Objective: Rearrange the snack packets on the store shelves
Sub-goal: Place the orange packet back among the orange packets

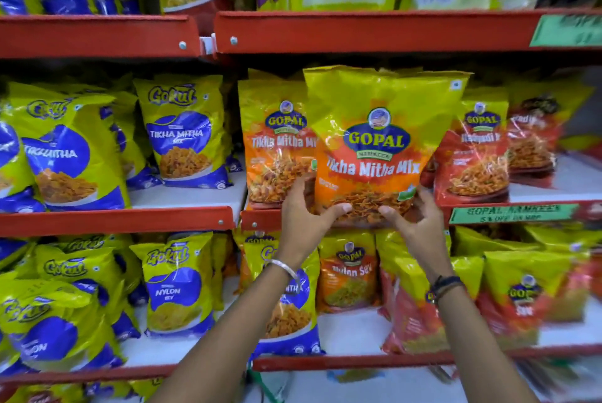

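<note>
A yellow and orange Gopal Tikha Mitha Mix packet (374, 142) stands upright in front of the middle shelf, held at its bottom corners. My left hand (303, 217) grips its lower left edge and my right hand (413, 220) grips its lower right edge. Behind it on the shelf stands another Tikha Mitha Mix packet (277, 145) of the same kind. Red Gopal packets (472, 155) stand to its right.
Blue and yellow Gokul packets (185, 135) fill the left shelves. Red shelf rails (114, 220) run across. Below are Nylon Sev packets (348, 272) and more red packets (511, 298). A green price label (511, 212) sits on the right rail. The upper shelf (374, 29) holds more bags.
</note>
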`<action>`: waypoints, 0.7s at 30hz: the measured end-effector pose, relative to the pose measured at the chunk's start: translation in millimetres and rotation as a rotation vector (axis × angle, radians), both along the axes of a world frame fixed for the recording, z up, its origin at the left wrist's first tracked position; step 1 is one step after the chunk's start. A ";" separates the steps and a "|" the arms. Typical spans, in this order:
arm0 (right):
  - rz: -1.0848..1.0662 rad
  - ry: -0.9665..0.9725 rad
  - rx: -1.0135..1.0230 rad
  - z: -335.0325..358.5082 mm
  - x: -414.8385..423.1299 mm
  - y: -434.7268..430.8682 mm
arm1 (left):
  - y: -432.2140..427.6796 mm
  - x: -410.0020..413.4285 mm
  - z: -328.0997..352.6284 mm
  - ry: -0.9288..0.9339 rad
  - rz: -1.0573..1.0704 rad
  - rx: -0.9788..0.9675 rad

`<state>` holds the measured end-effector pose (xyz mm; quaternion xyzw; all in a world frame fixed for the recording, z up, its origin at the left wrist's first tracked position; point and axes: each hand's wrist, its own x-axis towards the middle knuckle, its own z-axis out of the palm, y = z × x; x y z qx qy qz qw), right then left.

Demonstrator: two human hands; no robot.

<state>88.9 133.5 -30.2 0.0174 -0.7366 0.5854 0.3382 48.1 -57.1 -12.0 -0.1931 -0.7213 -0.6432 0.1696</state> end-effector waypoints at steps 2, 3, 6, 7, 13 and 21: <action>0.004 0.008 0.001 9.5 -14.8 21.7 | 21.5 -14.7 8.4 0.037 -0.023 -0.019; 0.007 0.007 0.001 12.8 -22.2 32.0 | 30.9 -21.2 10.9 0.047 -0.035 -0.021; 0.021 0.000 0.020 18.2 -40.3 58.8 | 53.6 -37.6 13.2 0.044 -0.040 -0.033; 0.017 -0.003 0.038 18.7 -45.1 65.8 | 59.7 -43.0 12.1 0.033 -0.041 -0.048; 0.015 -0.115 0.105 3.7 -68.7 86.2 | 78.9 -65.9 -2.8 -0.053 0.002 -0.173; -0.196 -0.141 0.205 1.2 -71.6 69.5 | 80.4 -71.6 -5.4 -0.039 0.070 -0.325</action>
